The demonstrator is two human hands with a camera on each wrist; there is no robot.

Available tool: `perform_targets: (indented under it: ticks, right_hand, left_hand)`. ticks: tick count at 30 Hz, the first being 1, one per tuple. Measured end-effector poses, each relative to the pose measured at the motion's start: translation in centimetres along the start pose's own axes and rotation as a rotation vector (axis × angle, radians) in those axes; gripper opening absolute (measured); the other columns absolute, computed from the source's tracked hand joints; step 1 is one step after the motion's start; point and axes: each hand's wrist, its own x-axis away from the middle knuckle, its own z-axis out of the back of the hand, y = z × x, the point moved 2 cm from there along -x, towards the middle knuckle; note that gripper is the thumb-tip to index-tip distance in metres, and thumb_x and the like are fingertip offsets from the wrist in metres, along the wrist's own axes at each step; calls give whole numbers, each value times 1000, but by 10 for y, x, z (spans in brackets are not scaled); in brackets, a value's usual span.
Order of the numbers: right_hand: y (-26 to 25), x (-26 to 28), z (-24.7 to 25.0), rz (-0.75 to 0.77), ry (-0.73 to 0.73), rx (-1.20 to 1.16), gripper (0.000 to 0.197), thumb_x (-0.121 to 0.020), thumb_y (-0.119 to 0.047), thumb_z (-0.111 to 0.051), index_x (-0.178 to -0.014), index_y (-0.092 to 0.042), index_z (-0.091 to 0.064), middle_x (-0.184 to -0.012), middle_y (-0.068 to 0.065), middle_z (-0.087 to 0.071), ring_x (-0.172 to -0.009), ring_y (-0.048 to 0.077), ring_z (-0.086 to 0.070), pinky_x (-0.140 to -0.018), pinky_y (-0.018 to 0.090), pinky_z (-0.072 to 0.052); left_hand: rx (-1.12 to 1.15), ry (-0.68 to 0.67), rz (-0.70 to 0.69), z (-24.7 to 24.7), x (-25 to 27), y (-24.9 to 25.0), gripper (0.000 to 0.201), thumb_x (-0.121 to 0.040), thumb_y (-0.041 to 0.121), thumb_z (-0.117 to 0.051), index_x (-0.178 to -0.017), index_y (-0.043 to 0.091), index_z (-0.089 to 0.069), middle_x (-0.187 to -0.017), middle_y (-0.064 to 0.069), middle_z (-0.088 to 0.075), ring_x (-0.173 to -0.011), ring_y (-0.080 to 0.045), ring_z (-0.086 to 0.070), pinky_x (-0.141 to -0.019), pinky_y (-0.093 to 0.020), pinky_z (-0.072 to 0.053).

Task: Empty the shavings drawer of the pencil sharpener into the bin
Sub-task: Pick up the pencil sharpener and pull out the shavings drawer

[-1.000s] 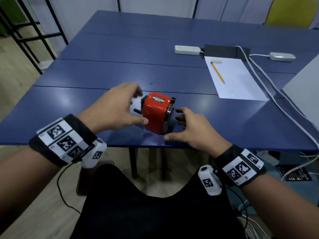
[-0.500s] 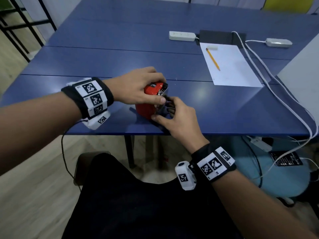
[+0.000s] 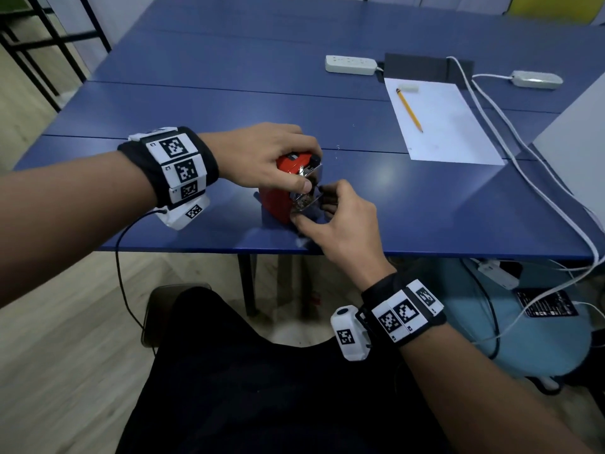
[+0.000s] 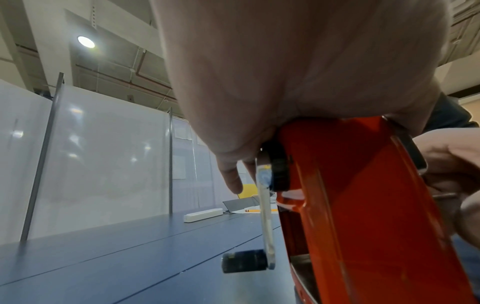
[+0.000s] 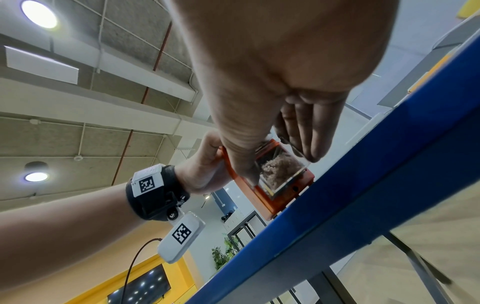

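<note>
A red pencil sharpener point(image 3: 275, 198) point(image 4: 363, 205) point(image 5: 262, 197) stands near the front edge of the blue table point(image 3: 196, 119). My left hand point(image 3: 268, 155) grips its top from above, thumb on the near side. Its crank handle point(image 4: 244, 261) hangs down at the back. My right hand point(image 3: 330, 217) pinches the clear shavings drawer point(image 3: 304, 204) point(image 5: 280, 170) at the sharpener's front, thumb on one side and fingers on the other. Brown shavings show inside the drawer, which sits partly out of the body. No bin is in view.
A white sheet point(image 3: 438, 122) with a yellow pencil point(image 3: 409, 109) and an eraser point(image 3: 409, 88) lies at the back right. Two white power strips point(image 3: 350, 64) point(image 3: 537, 79) and white cables point(image 3: 510, 152) run along the right side. A light blue stool point(image 3: 537, 326) stands under the table's right end.
My left hand went from the sharpener's back to gripping its top. My right hand closed onto the drawer at the front. The head view shifted nearer and downward.
</note>
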Motion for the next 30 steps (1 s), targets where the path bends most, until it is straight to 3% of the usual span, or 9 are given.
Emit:
perform_targets:
  ticks: [4,8,12,17,26,30]
  right_hand:
    - [2,3,3,4,-7,7,67,-69,-64,-87,-119,-25,-63,-111,-4,-78,-105,15,-75,-91,42,-65]
    - [2,5,8,18,-18,19,75,-71,-62,-90,-130,-24,-62,-122,-3,-77,-113,15,-74,-98,41,-63]
    - [-9,2,3,31,-62,57,101,-69,-71,-88,-151,-24,-51,-141,2,-71,-133,24,-66,-108,46,-56]
    - [-14,-2,-6,34,-20,91,71,-80,-65,-84,-132,-22,-65,-120,1,-79,-115,27,-73,-95,48,-60]
    - [2,13,10,45,4,143,75,-78,-67,-83,-136,-22,-65,-122,-2,-79,-109,18,-74,-94,43,-63]
    - [14,21,25,21,10,141,73,-77,-62,-88,-134,-22,-67,-121,-3,-80,-108,14,-75,-96,37,-62]
  left_hand:
    - [-9,-13,-1,0,0,-2,58,-87,70,-56,-133,34,-55,-116,-2,-58,-101,-23,-58,-89,-34,-45]
    - [1,-14,2,-1,-1,-2,58,-88,69,-57,-134,35,-55,-118,-1,-58,-101,-22,-58,-91,-37,-50]
    - [7,5,5,-2,0,-2,58,-86,70,-56,-132,34,-56,-115,-1,-57,-100,-24,-59,-93,-44,-53]
    - [-2,5,4,-2,-1,-2,57,-86,70,-56,-130,34,-56,-113,0,-57,-99,-23,-58,-93,-44,-53]
    - [-3,5,-12,-2,1,-1,59,-86,72,-57,-130,33,-55,-111,2,-56,-99,-23,-57,-91,-40,-51]
    - [-6,-28,-27,2,2,-5,80,-76,80,-73,-137,33,-51,-118,5,-57,-103,-17,-57,-89,-31,-48]
